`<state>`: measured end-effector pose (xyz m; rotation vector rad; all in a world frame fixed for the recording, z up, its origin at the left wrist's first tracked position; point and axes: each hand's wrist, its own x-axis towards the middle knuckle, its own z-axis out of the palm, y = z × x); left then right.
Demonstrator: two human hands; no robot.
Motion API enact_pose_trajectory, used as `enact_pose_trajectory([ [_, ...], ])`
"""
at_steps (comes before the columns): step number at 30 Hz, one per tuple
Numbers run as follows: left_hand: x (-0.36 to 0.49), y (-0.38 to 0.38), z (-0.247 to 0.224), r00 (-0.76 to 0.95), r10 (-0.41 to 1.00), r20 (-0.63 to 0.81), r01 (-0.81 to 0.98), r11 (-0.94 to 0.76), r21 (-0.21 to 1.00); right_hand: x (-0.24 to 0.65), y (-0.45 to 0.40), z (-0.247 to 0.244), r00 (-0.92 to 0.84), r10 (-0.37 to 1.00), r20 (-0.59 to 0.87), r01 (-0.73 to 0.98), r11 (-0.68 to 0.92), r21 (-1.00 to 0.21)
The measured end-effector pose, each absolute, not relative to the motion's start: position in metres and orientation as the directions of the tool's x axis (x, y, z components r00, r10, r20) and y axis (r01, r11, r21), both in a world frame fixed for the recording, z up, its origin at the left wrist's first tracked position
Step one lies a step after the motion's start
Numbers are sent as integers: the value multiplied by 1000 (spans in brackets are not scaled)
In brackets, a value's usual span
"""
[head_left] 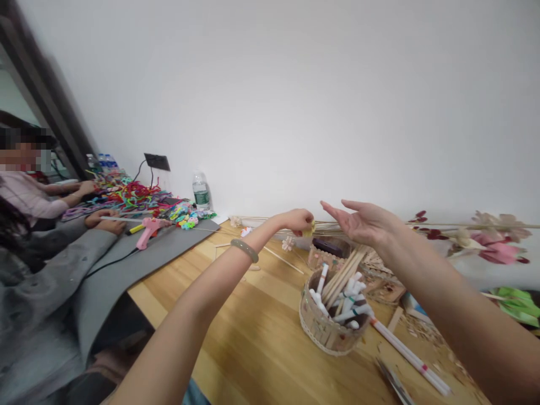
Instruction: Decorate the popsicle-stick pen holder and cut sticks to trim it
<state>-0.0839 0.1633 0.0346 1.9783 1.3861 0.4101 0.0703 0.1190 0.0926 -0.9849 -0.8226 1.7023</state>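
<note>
By the left hand point(298, 220), a yellow piece point(311, 229) is held, not yet set down.
It is pinched in curled fingers, beside stems point(328, 227) already laid along the wall point(270, 101); by the right hand point(365, 226), spread wide, nothing is gripped.

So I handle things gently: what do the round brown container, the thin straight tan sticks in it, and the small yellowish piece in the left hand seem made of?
Round brown container: probably wood or bark, matte, from its upright panels. Thin straight tan sticks: likely bare wood, dull, evenly pale. Small yellowish piece: unclear; the left hand hides most of it.
</note>
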Motion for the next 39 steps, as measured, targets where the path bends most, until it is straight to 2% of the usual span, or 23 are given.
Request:
enact_pose_trajectory([
  [4, -82, 141, 55, 281, 948, 148, 598, -294, 745, 74, 91, 108, -122, 989, -80, -292, -113, -950],
  [6, -76, 117, 64, 236, 933, 270, 521, -356, 775, 80, 70, 111, -47, 996, 74, -197, 64, -978],
  [8, -66, 84, 65, 245, 914, 324, 441, -402, 802, 90, 44, 105, -1, 957, 290, 2, 290, -957],
  [9, -59, 65, 60, 265, 908, 325, 404, -410, 818, 96, 31, 97, -16, 932, 363, 85, 363, -928],
  [10, -53, 47, 53, 284, 904, 319, 351, -407, 843, 103, 17, 87, -107, 835, 540, 271, 547, -792],
  [11, -46, 28, 43, 286, 908, 307, 311, -391, 866, 110, 3, 73, -248, 735, 631, 386, 672, -632],
  [12, -40, 10, 30, 288, 914, 287, 284, -367, 886, 117, -11, 58, -370, 687, 626, 441, 723, -532],
  [14, -29, -23, 1, 265, 941, 212, 258, -281, 924, 131, -38, 23, -432, 695, 575, 488, 716, -498],
  [17, -21, -61, -41, 294, 955, 34, 319, -131, 939, 148, -70, -29, -411, 816, 406, 567, 578, -587],
  [19, -22, -76, -61, 278, 957, -80, 299, -7, 954, 154, -84, -55, -344, 893, 290, 594, 446, -670],
  [23, -30, -86, -81, 280, 949, -144, 225, 81, 971, 154, -88, -80, -355, 934, -34, 559, 183, -808],
  [25, -33, -84, -83, 266, 953, -145, 226, 85, 970, 150, -82, -84, -388, 916, -105, 537, 132, -833],
  [32, -34, -64, -91, 238, 958, -162, 318, 80, 945, 144, -52, -95, -411, 907, -88, 552, 171, -816],
  [39, -34, -37, -105, 96, 989, -115, 542, 45, 839, 131, -35, -96, -365, 931, 20, 732, 299, -612],
])
